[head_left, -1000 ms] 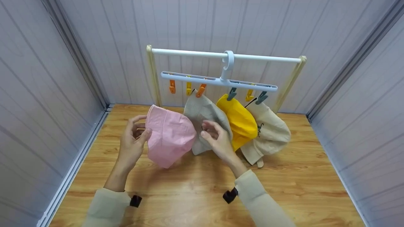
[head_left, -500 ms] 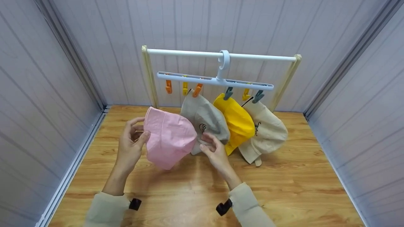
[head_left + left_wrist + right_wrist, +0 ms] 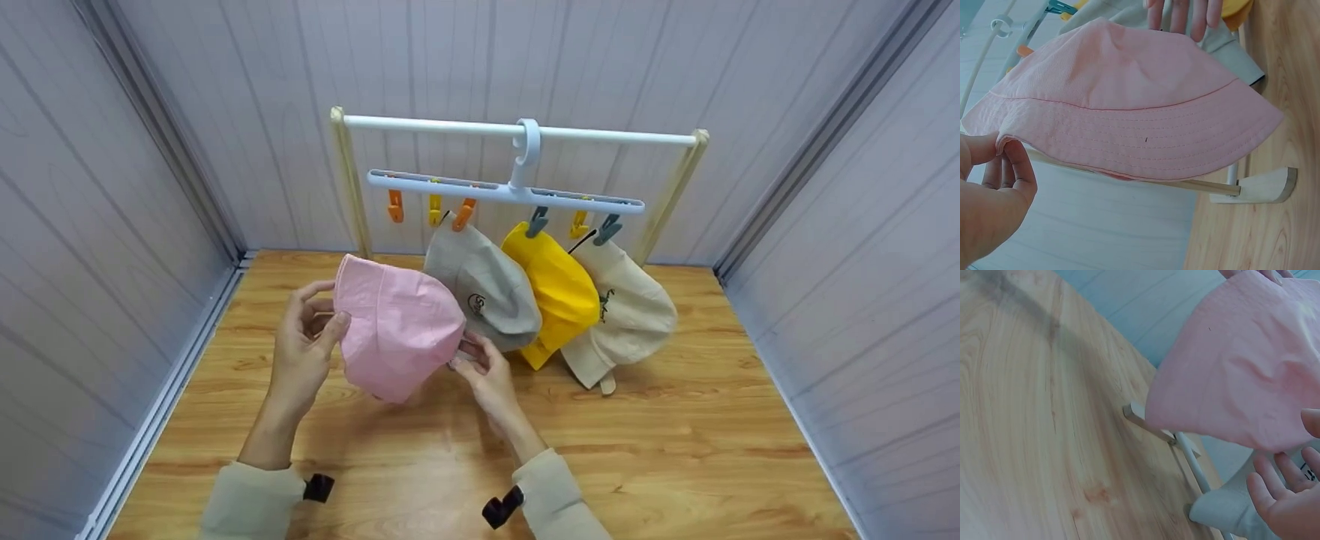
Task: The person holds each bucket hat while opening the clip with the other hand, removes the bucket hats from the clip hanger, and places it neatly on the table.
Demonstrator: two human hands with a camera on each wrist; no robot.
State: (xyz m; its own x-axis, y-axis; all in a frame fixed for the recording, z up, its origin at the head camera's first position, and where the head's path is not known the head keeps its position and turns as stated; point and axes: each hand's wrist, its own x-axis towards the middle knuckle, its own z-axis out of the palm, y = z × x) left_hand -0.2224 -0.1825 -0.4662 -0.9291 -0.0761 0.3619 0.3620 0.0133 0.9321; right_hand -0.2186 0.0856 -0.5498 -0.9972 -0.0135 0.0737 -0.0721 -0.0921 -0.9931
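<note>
My left hand [image 3: 301,356] pinches the brim edge of a pink bucket hat [image 3: 401,326] between thumb and fingers. The hat is held above the table, its brim toward the left and its crown toward the right. Beside the crown is my right hand [image 3: 491,379], its thumb and fingers spread apart in the right wrist view. Its fingertips [image 3: 1283,461] lie at the hat's surface; whether they touch it I cannot tell. Just behind, a grey bucket hat [image 3: 480,281] hangs from an orange clip [image 3: 464,215].
A pale blue clip hanger [image 3: 450,185] hooks over a white rail [image 3: 420,125] on a wooden stand. Yellow [image 3: 559,292] and cream [image 3: 630,300] hats hang from dark green clips. An orange clip [image 3: 395,206] and a yellow clip [image 3: 435,210] at the left hold nothing.
My right hand has moved left and down, from in front of the grey hat to beside the pink hat's crown. The left hand keeps its grip on the pink brim.
</note>
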